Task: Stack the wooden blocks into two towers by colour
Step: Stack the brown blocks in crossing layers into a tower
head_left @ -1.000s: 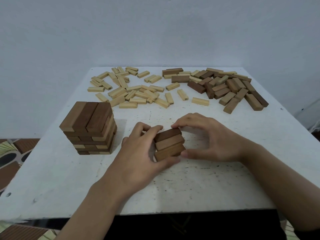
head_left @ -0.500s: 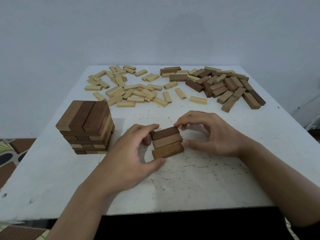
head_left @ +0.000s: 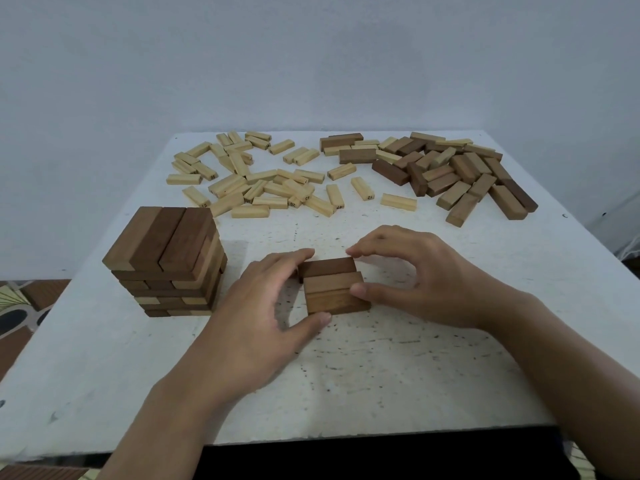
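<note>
A row of three brown blocks (head_left: 334, 289) lies flat at the middle of the worktop (head_left: 381, 375), sides touching, long axes running left to right. The left hand (head_left: 256, 306) curls round its left end, fingers on the far block and thumb at the near corner. The right hand (head_left: 415, 278) arches over the right end, fingertips on the far corner, thumb pressing the middle block. To the left stands the brown tower (head_left: 169, 261), its top blocks pointing away. Farther back lie pale blocks (head_left: 256, 181) with dark numbers too small to read, and loose brown blocks (head_left: 450, 171) at the far right
</note>
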